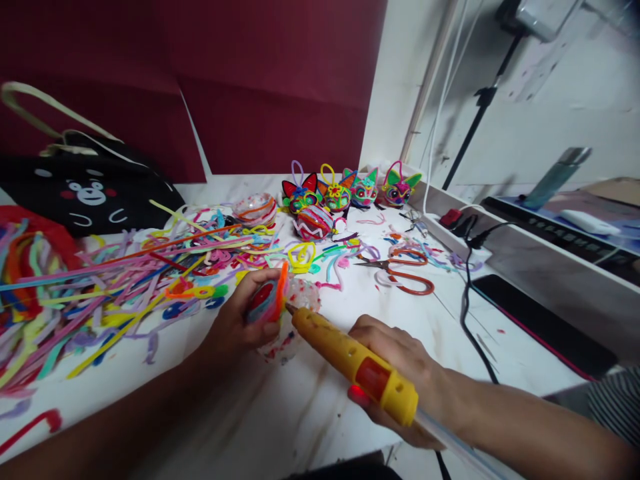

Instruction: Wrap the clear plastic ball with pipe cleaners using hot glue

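My left hand [239, 320] is closed round a small clear half-ball [300, 300] with an orange pipe cleaner [283, 285] and a red-blue piece against its rim. My right hand [400, 363] grips a yellow hot glue gun [350, 360] like a pen. Its nozzle touches the half-ball beside the orange pipe cleaner. Both hands rest low over the white table [300, 413].
A heap of coloured pipe cleaners [100, 280] covers the table's left. Several finished cat-faced balls [350, 190] stand at the back. Red-handled scissors [405, 273] lie right of centre. A black bear bag [90, 193] sits back left. A black cable [467, 313] runs down the right side.
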{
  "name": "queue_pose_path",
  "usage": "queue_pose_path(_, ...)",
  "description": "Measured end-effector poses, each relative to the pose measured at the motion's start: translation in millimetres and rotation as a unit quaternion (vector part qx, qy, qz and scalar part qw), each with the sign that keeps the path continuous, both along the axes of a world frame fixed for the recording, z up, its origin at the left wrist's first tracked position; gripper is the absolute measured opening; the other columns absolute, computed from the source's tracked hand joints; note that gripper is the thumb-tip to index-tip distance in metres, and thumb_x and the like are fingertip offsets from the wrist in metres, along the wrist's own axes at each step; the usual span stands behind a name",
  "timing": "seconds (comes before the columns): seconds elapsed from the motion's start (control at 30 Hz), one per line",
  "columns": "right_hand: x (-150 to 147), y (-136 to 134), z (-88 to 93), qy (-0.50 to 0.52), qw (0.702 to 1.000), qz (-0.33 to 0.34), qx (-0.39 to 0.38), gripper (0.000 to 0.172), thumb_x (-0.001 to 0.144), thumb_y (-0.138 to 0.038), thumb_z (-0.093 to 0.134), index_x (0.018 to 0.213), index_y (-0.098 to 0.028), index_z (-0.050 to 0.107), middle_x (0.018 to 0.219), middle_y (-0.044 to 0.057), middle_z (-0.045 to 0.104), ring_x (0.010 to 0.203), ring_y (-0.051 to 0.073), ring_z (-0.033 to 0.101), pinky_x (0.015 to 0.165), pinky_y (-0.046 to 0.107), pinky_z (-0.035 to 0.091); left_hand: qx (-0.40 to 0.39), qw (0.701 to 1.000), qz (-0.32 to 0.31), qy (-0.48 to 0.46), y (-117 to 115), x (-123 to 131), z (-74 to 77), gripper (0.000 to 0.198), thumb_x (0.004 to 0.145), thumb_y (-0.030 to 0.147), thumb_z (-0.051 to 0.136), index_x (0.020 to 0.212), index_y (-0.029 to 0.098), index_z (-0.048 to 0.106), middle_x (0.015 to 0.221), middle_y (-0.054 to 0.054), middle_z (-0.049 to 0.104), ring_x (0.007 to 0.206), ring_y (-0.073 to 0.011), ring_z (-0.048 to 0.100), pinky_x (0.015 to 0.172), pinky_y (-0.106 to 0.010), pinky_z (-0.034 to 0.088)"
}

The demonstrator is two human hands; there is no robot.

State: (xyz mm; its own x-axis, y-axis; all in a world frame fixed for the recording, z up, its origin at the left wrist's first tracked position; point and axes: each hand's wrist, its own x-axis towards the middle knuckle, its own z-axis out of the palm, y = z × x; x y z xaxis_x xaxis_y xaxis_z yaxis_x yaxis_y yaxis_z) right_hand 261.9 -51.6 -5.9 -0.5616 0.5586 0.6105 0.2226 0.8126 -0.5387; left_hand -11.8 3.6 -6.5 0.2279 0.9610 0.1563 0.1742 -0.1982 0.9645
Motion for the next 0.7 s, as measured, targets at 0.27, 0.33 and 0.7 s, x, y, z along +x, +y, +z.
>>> queue_pose_path(0.27,-0.7,-0.6,2.4,-0.011,1.000,0.018,-0.006,0.023,0.094,-0.023,0.060,0.115,-0.019,0.050,0.095,0.005,0.059,0.080,0.017,0.057,0.065,0.028,0.050,0.038,0.999,0.007,0.028,1.0,-0.1,1.1,0.061,0.069,0.039,0.072,0.127,0.027,0.059,0.105,-0.001,0.067,0.091,-0.0243,0.060,0.081,-0.032,0.048)
queue_pose_path(0.33,-0.8,-0.8,2.2,-0.010,1.000,0.021,-0.008,0.024,0.093,-0.022,0.061,0.115,-0.019,0.050,0.095,0.004,0.059,0.079,0.017,0.057,0.064,0.027,0.049,0.039,0.999,0.001,0.029,1.6,-1.6,0.9,0.060,0.070,0.037,0.072,0.128,0.028,0.059,0.110,-0.001,0.068,0.094,-0.0243,0.061,0.083,-0.032,0.049)
queue_pose_path(0.7,1.8,-0.5,1.1,-0.013,1.000,0.001,0.000,0.017,0.097,-0.026,0.059,0.111,-0.021,0.050,0.094,0.003,0.060,0.080,0.016,0.059,0.066,0.027,0.051,0.014,1.000,0.024,0.010,2.4,-2.9,-3.0,0.062,0.067,0.036,0.072,0.127,0.028,0.060,0.112,-0.001,0.067,0.096,-0.0252,0.061,0.079,-0.030,0.050)
